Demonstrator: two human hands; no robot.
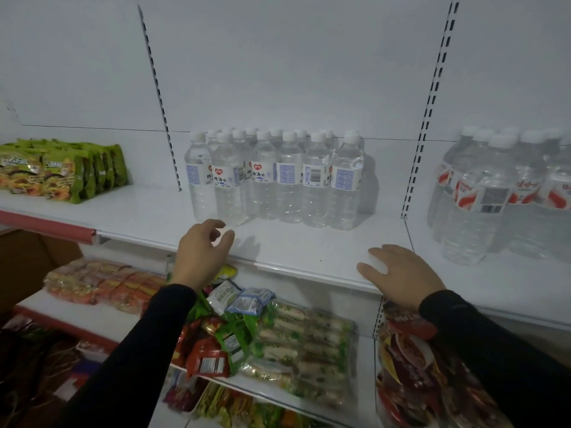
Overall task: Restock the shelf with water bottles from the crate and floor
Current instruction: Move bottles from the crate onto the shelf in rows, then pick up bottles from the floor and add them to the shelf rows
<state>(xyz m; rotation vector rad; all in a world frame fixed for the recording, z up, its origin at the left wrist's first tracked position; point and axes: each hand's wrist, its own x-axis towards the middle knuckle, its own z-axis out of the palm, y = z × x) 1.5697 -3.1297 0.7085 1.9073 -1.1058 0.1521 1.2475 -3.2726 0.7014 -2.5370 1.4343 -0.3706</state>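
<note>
Hovering over the front of the white shelf [309,251], your left hand [202,253] has its fingers loosely curled with a gap between thumb and fingertips, and it holds nothing; it sits just in front of the nearest water bottle in the cluster. Your right hand [401,274] lies flat on the shelf's front edge, fingers straight and spread a little, palm down, gripping nothing. Both arms wear dark sleeves [500,350].

The water bottles [275,177] stand upright in a tight group toward the back of the middle bay, clear with white caps and white-and-blue labels, a couple showing a red heart mark. The front row is uneven, the bottle closest to your left hand standing forward of its neighbours. In the bay to the right, past the slotted upright [423,134], a second group of bottles with red-and-white labels [494,193] stands upright. To the left on the same level, green noodle packs [61,171] are lined up. Below, the lower shelves carry mixed snack packets [296,344] in green, red and clear wrapping.
</note>
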